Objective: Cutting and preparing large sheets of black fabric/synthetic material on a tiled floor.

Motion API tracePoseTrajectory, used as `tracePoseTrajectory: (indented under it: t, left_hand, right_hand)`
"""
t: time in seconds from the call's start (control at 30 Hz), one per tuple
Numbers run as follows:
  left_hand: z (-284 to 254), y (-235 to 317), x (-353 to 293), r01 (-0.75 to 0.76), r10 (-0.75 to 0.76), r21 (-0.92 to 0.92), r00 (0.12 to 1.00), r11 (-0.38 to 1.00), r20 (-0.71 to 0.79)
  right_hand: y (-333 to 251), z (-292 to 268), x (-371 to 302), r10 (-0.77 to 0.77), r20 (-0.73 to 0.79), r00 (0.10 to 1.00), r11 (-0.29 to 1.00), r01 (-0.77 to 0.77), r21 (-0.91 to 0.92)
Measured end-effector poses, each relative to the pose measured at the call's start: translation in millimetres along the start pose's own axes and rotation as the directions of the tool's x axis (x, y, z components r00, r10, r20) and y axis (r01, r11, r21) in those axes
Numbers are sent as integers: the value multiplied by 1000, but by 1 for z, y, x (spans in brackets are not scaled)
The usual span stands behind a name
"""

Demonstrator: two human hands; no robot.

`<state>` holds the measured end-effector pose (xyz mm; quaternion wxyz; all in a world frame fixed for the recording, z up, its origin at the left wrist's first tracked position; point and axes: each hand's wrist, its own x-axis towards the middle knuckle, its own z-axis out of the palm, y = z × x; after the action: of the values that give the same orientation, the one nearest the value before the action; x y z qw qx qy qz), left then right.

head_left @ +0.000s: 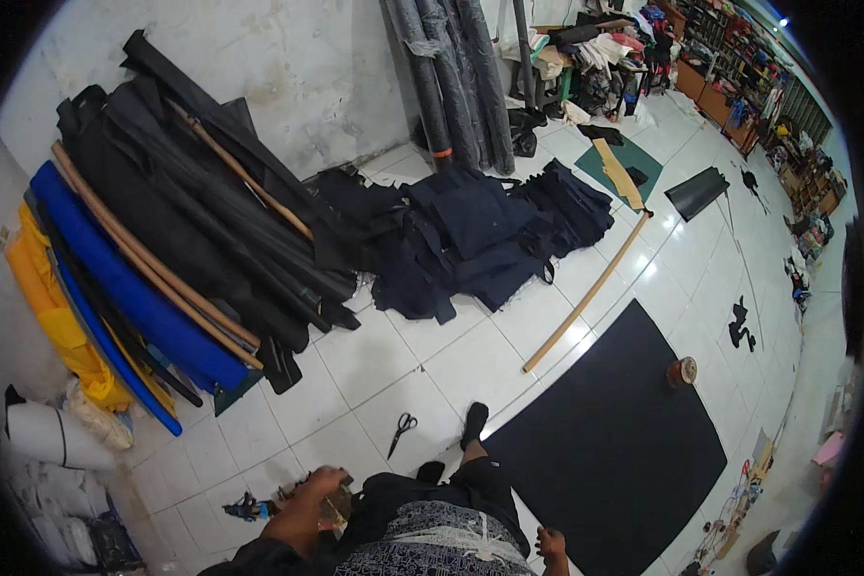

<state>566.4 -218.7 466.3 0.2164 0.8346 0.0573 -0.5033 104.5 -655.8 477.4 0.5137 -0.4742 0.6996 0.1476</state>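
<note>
My left hand (pixel 326 480) is at the lower left, above a brown, cluttered surface. Its fingers are closed, with a small dark thing at their tips that I cannot make out. Low on the right, my right hand (pixel 551 545) hangs beside my body with its fingers curled in, and nothing shows in it. That hand is next to a large black sheet (pixel 605 442) spread on the tiles. A round brown spool-like object (pixel 681 372) rests on the sheet's right part. Black-handled scissors (pixel 402 434) lie on the floor ahead of my feet.
Dark navy cloth pieces (pixel 480 230) are heaped ahead. Black rolls (pixel 202 192) and a blue roll (pixel 144 278) lean along the left wall. Plastic-wrapped rolls (pixel 451 86) stand at the back. A long wooden stick (pixel 586 298) lies beyond the sheet, near a green mat (pixel 624 173).
</note>
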Motion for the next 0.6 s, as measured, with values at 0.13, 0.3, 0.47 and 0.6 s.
tracePoseTrajectory:
  t: [0.13,0.3,0.47,0.6]
  left_hand:
    - [-7,36,7,154,-161,-123,986,980,-50]
    - [-45,166,13,-141,49,-313,958,939,-283]
    - [-65,257,4,-336,228,-313,914,888,-335]
    - [-68,220,30,-228,125,-262,925,938,-358]
  right_hand:
    - [-41,-13,40,14,114,993,997,-5,-80]
    - [-162,-47,146,-575,133,807,733,581,-355]
    - [-389,-34,170,-654,-47,755,736,620,-273]
    - [-543,20,139,-674,23,739,724,666,-178]
